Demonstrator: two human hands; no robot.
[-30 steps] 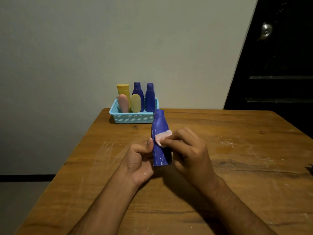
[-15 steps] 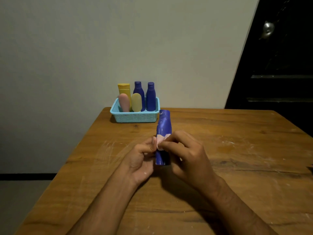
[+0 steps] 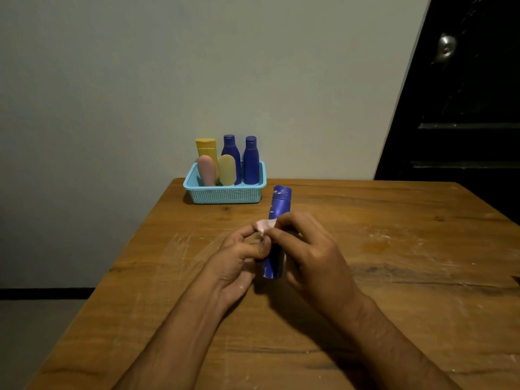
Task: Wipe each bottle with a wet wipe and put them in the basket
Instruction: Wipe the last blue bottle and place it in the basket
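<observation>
Since the earlier frame the dark blue plastic bottle (image 3: pixel 277 220) had tipped from leaning toward the table's left edge to leaning slightly right, and the small pale pink wet wipe (image 3: pixel 264 225) had slid lower on its body. The left hand (image 3: pixel 239 257) had its grip curled around the bottle's lower part, thumb against its side. The right hand (image 3: pixel 312 254) pinched the wipe against the bottle with its fingertips. The bottle was held above the middle of the wooden table (image 3: pixel 394 305), well apart from the light blue perforated plastic basket (image 3: pixel 225 194) at the far left corner, which already carried five bottles. White smears still marked the bottle, so wiping looked unfinished. The small wipe could slip from the pinch, or the damp bottle could slide from the left grip.
</observation>
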